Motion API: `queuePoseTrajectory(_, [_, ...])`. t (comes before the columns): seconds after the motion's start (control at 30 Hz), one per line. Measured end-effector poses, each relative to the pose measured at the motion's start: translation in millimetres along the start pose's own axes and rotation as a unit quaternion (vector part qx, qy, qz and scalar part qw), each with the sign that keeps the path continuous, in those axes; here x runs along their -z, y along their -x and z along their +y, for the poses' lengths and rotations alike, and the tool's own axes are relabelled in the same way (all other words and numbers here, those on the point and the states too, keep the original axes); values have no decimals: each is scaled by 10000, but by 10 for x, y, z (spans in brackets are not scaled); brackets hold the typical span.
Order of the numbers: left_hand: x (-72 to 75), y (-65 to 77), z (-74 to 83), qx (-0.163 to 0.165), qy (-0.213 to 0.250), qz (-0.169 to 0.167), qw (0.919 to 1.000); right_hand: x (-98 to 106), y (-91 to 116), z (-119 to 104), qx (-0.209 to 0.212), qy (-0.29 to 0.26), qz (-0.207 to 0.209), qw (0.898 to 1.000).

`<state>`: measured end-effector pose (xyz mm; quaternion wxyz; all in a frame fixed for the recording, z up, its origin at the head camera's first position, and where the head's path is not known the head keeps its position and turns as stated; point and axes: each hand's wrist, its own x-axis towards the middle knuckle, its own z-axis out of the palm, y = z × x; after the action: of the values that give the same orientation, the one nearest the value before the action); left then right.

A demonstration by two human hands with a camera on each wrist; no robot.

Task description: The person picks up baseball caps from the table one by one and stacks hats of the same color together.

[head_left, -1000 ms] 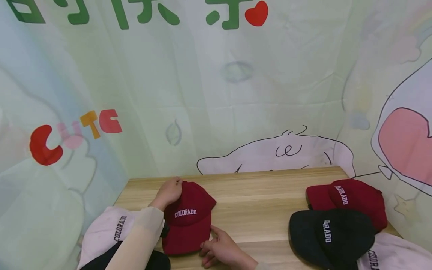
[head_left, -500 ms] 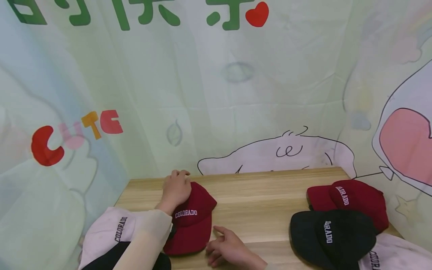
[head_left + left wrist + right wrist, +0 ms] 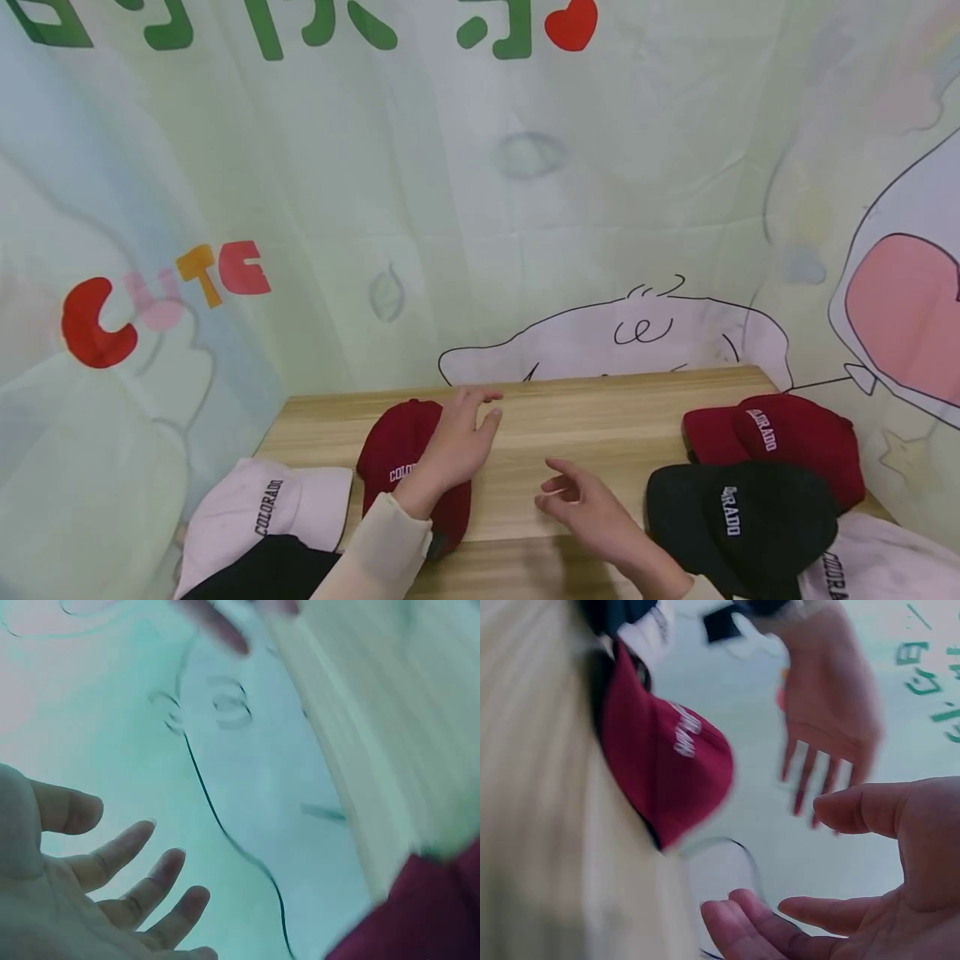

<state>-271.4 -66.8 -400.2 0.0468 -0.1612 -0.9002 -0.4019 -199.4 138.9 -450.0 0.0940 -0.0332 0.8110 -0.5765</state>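
Observation:
A dark red baseball cap (image 3: 397, 433) with white COLORADO lettering lies on the wooden table, left of the middle. My left hand (image 3: 457, 442) hovers over its right side and hides part of its lettering and brim. In the left wrist view this hand's fingers are spread and hold nothing, with part of the red cap (image 3: 427, 915) at the lower right. My right hand (image 3: 600, 508) is held above the table between the red cap and the right-hand caps. Its fingers are loosely bent and empty; the right wrist view shows the cap (image 3: 679, 769) apart from both hands.
A white cap (image 3: 300, 500) and a black cap (image 3: 262, 575) overlap at the table's left. On the right, another red cap (image 3: 813, 442), a black cap (image 3: 772, 517) and a white cap (image 3: 885, 558) are grouped. A printed curtain (image 3: 450, 208) hangs behind the table (image 3: 570, 425).
My left hand has left the red cap's crown and moved right across it. My right hand has moved right, away from the brim. The cap lies slightly turned compared with before.

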Motion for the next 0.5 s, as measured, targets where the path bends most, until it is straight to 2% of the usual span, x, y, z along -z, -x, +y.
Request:
queuePoseTrajectory(0.1, [-130,81,96,-39,460,-275,9986,239,102,-78,-210,368,469,9980])
queuePoseTrajectory(0.2, [-271,156,173,-57,965,-647,9932,476,220,-113,-336,715,781,9938])
queuePoseTrajectory(0.33, [-486,241,259,82,1689,-1155,9788,757,381,-105,-422,1070,963,9887])
queuePoseTrajectory(0.5, [-790,335,337,354,2353,-1468,9601,1079,580,-76,-781,1377,1209,9800])
